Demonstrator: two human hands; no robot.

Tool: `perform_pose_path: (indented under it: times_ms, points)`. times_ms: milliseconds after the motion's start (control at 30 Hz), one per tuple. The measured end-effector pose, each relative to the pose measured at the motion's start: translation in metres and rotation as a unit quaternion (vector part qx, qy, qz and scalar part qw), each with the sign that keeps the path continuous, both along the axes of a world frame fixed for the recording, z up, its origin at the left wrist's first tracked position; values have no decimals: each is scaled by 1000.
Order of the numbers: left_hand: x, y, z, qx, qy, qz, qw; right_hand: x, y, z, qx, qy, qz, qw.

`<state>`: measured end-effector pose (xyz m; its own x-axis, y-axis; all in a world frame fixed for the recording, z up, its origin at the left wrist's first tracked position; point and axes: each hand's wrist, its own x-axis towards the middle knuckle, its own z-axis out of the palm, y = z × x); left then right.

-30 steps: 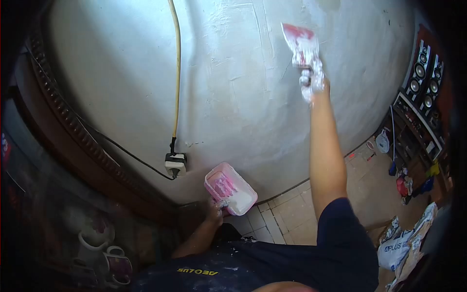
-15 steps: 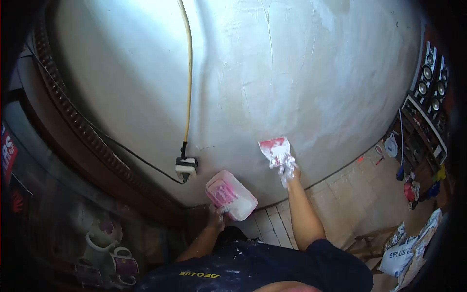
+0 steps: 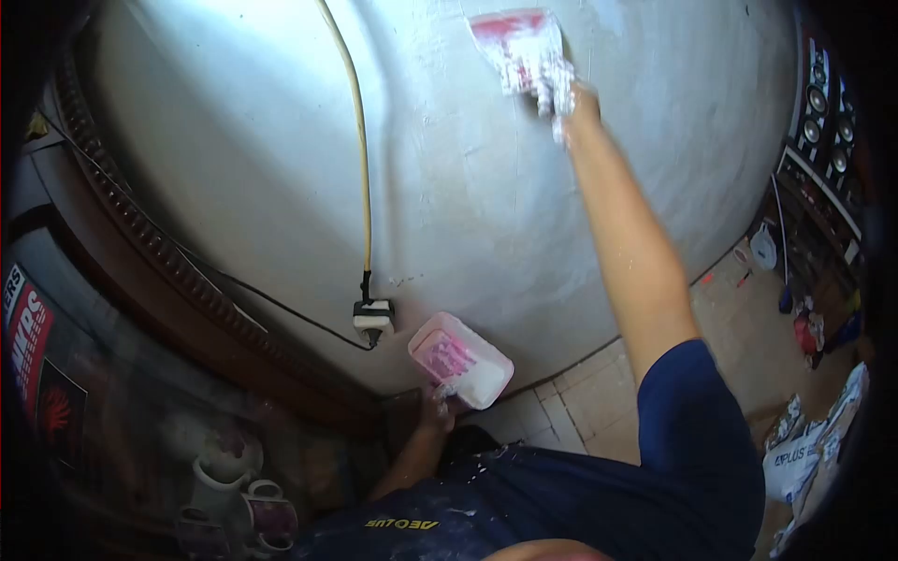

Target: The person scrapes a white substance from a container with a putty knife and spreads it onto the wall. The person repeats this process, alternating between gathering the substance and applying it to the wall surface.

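Note:
My right hand (image 3: 561, 93), smeared with white paste, grips a wide red putty scraper (image 3: 524, 47) caked in white. Its blade is up against the pale wall (image 3: 486, 206), high in the view. Low and near my body, my left hand (image 3: 440, 402) is closed on the edge of a pink plastic tub (image 3: 510, 369). White putty (image 3: 482, 381) lies in the tub's lower end, and pink shows through smears at the other end. Some of the left fingers are hidden under the tub.
A yellowish cable (image 3: 360, 140) runs down the wall to a socket (image 3: 374, 320) just left of the tub. Dark carved wood furniture (image 3: 168, 252) with mugs (image 3: 267, 514) stands at left. Speakers (image 3: 816, 98) and a putty bag (image 3: 800, 460) are at right above the tiled floor (image 3: 599, 383).
My right hand has swept the scraper up the wall, with the arm stretching out. The tub in my left hand stays nearly in place while the view shifts slightly.

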<state>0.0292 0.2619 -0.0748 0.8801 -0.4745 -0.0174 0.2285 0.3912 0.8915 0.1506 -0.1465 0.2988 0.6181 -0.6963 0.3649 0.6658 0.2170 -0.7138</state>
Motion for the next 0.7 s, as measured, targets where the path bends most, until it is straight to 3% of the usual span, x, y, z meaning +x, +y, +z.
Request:
perform_pose_path:
  times_ms: [33, 67, 100, 133, 167, 200, 267, 367, 400, 500, 567, 600, 633, 700]
  points:
    - [-3, 2, 2, 68, -150, 14, 986, -29, 32, -47, -13, 22, 3, 1000]
    - [3, -1, -13, -15, -29, 16, 999, -43, 42, -111, 64, -15, 62, 996]
    - [2, -3, -6, -18, -26, 16, 999, -48, 55, -177, 124, 61, 24, 990]
    - [2, -7, 9, -40, 35, 7, 999, -65, 66, -238, 43, 213, 17, 976]
    - [0, -7, 16, -58, 98, 0, 994, -82, 79, -285, 72, 189, 56, 978]
    - [-2, -5, 15, -56, 99, 5, 994, -98, 91, -315, 172, 158, 115, 965]
    - [6, -12, 14, -59, 101, 33, 993, -122, 113, -331, 219, 222, 104, 944]
    - [10, -12, 6, -55, 122, 52, 990, -128, 130, -250, 183, 169, 162, 955]
    - [13, -12, 5, -53, 121, 50, 990, -124, 123, -215, 118, 90, 187, 971]
    - [10, -11, 1, -30, 122, 39, 991, -106, 99, -65, 96, -16, 207, 974]
    - [11, -13, 2, -69, 120, 28, 990, -81, 89, 27, 41, -97, 181, 978]
    - [9, -15, 12, -68, 117, 29, 990, -71, 80, 62, -41, -139, 180, 973]
    - [2, -17, 26, -72, 125, 45, 988, -65, 84, 91, -23, -113, 110, 987]
    - [-5, -15, 30, -72, 138, 59, 986, -48, 79, 102, -23, -53, 72, 996]
